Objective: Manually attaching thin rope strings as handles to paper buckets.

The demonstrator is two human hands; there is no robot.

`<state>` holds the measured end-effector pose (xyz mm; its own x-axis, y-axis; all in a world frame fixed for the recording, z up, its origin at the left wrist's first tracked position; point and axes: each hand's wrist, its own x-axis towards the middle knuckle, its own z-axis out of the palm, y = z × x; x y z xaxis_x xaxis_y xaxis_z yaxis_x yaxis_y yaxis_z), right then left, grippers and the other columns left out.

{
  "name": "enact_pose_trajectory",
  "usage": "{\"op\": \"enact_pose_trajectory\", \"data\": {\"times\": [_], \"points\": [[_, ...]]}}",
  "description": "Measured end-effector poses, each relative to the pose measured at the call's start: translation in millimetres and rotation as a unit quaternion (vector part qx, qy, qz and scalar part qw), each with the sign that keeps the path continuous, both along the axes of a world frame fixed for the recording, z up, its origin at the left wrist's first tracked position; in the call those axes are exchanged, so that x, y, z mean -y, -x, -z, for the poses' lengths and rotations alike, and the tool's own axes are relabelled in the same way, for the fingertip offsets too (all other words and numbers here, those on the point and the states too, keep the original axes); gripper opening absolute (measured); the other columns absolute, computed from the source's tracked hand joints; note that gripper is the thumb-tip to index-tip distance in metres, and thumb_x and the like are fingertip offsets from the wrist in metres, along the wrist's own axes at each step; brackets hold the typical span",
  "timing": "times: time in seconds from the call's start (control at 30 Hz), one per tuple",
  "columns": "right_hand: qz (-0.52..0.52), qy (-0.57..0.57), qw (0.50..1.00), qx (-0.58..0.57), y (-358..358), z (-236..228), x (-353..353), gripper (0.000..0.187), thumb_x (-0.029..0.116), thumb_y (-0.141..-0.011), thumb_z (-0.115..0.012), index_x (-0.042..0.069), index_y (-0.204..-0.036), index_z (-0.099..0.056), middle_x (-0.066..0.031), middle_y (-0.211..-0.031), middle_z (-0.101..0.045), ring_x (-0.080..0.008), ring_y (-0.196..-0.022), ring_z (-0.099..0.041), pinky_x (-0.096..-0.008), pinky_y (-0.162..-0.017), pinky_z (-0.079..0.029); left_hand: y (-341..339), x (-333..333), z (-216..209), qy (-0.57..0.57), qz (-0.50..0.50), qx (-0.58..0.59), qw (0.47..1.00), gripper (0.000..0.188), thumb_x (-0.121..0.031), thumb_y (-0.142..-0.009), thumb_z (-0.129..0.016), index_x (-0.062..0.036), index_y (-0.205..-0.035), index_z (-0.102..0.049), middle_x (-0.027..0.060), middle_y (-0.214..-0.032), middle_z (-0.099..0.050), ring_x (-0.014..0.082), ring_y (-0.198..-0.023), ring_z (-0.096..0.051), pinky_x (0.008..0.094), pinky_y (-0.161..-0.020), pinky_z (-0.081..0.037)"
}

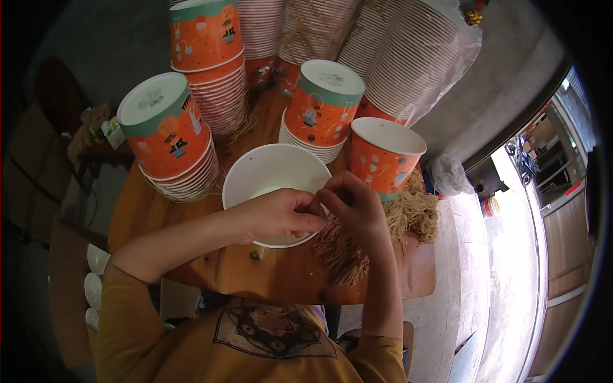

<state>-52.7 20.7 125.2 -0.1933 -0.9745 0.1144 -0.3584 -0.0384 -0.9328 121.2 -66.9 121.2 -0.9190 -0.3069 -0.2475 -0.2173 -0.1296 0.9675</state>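
No words or numbers can be read. Grey print (152, 99) atop the upturned cup (167, 142) at left of the frame, and grey marks (333, 79) on another cup (324, 113) at upper centre, are too blurred to make out.

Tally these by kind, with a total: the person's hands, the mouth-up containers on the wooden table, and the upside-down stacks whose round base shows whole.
Hands: 2 (left hand, right hand)
Mouth-up containers: 2 (white-lined tub, orange cup)
Upside-down stacks, base whole: 2 (left stack, middle stack)
Total: 6
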Motion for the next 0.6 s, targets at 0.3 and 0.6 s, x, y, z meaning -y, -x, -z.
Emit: {"op": "enact_pose_trajectory", "data": {"times": [0.3, 0.6], "points": [[0.121, 0.048, 0.985, 0.112, 1, 29, -32, 0.013, 0.006, -0.089, -0.062, 0.004, -0.101, -0.059, -0.0045, -0.090, -0.063, -0.0062, -0.076, -0.057, -0.0223, -0.067, -0.047, 4, 2, 1, -0.038, -0.018, 0.002, 0.999, 0.022, -0.023, -0.092, -0.063, -0.0041, -0.102, -0.062, -0.0030, -0.089, -0.060, 0.0046, -0.074, -0.049, 0.0201, -0.067, -0.041], [0.124, 0.073, 0.988, -0.053, -15, 31, -43, 0.008, 0.001, -0.084, -0.067, 0.003, -0.088, -0.061, -0.0069, -0.084, -0.060, -0.0142, -0.068, -0.058, -0.0259, -0.061, -0.047, 7, 2, -1, -0.019, -0.008, 0.009, 1.000, 0.021, -0.023, -0.093, -0.063, -0.0063, -0.105, -0.061, -0.0032, -0.091, -0.060, 0.0047, -0.078, -0.052, 0.0208, -0.068, -0.043]]}}
